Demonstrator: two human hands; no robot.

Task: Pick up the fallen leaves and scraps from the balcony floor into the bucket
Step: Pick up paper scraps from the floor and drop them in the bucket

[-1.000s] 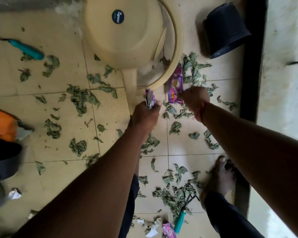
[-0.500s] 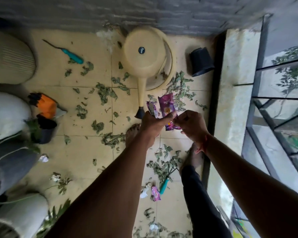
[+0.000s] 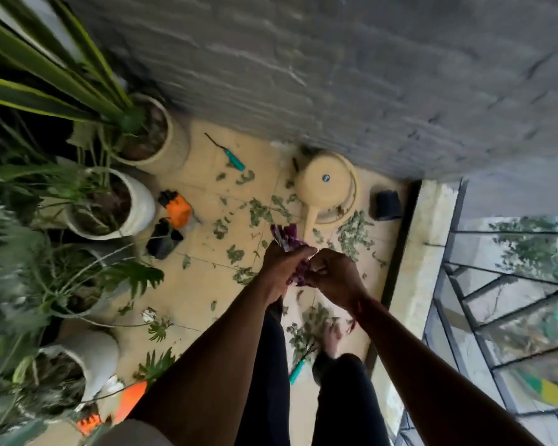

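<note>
My left hand (image 3: 281, 265) and my right hand (image 3: 332, 275) meet in front of me, well above the floor. Both grip crumpled purple wrappers (image 3: 287, 239); part of them sticks out above my left fingers and part shows between the hands. Green fallen leaves (image 3: 355, 233) lie scattered over the beige tiles, with another patch of leaves near my feet (image 3: 306, 329). A white paper scrap (image 3: 149, 315) lies by the pots. No bucket is in sight.
A beige watering can (image 3: 326, 185) stands by the grey wall, a small black pot (image 3: 385, 204) to its right. Potted plants (image 3: 116, 204) line the left side. Teal-handled tools lie at the back (image 3: 234, 159) and by my foot (image 3: 297, 371). A railing (image 3: 496, 304) runs along the right.
I have risen from the floor, so the view has pulled far back. Both hands came up together with the purple wrappers, which now look more crumpled.
</note>
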